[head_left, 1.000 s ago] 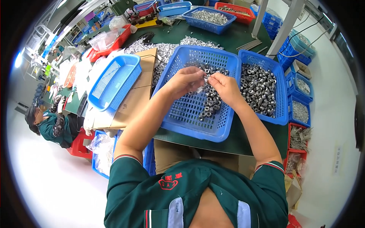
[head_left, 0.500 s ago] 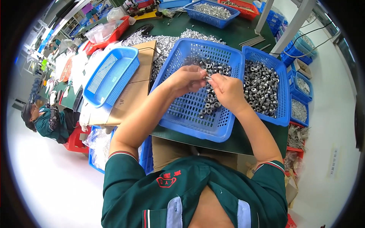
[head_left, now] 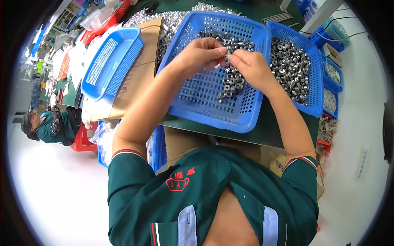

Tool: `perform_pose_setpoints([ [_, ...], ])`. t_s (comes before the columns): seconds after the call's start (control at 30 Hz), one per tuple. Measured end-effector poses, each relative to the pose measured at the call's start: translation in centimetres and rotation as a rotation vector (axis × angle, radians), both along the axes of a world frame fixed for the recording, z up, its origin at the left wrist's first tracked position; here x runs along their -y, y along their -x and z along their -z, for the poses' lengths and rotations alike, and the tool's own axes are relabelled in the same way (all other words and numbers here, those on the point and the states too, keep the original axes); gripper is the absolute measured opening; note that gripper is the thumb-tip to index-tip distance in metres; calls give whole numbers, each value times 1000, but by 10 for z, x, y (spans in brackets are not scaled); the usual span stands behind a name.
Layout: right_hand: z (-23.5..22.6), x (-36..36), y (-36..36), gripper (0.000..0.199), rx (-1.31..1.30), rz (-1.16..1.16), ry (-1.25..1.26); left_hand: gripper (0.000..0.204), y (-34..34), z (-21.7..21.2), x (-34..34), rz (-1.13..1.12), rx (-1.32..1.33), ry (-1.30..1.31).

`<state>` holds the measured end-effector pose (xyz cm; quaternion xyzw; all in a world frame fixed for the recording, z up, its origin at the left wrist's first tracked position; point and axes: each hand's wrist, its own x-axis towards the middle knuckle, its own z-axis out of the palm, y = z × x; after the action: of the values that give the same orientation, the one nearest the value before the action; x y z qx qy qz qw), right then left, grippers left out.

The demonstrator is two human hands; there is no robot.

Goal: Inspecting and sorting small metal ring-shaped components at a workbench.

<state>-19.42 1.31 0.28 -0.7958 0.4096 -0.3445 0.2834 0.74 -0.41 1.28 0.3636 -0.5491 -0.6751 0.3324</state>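
My left hand (head_left: 202,54) and my right hand (head_left: 253,69) meet fingertip to fingertip over a large blue perforated basket (head_left: 205,118). Both pinch at a small shiny metal part, mostly covered by the fingers, so its exact shape cannot be made out. Below them in the basket lie many short metal collars (head_left: 233,84) with round holes, heaped along the far and right side. A second blue basket (head_left: 315,96) stands against the right side, well filled with similar metal collars (head_left: 290,67).
Left of the baskets, a light-blue perforated tray (head_left: 98,91) rests on cardboard (head_left: 137,69). Small silver parts (head_left: 176,20) are piled behind. Metal rods (head_left: 279,17) lie at the far right. A seated co-worker (head_left: 51,125) is at the left. More blue bins (head_left: 331,76) stand at right.
The view has tilted, so table and baskets sit higher in the picture. My hands stay together over the basket, fingers slightly shifted around the small part.
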Motion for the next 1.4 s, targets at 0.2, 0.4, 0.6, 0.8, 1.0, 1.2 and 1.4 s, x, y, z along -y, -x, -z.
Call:
perform_pose_setpoints([
  [0.2,6,5,-2,33,136,116,-213,9,-10,3,0,1,-41,-304],
  [0.4,6,2,-4,29,157,80,-86,24,5,39,-13,510,796,444],
  [0.6,7,1,-2,28,96,137,-46,41,33,39,-41,560,1338,548],
  [0.8,3,3,-1,30,16,94,-57,29,19,33,-24,627,1156,484],
  [1.0,-1,-3,-2,27,116,109,-25,15,-5,4,-4,200,29,-301],
  [1.2,8,-3,-4,18,260,44,-82,18,-11,7,-2,156,-302,-282],
  [1.4,-1,-8,-4,14,174,69,7,17,-15,7,3,127,-318,-252],
])
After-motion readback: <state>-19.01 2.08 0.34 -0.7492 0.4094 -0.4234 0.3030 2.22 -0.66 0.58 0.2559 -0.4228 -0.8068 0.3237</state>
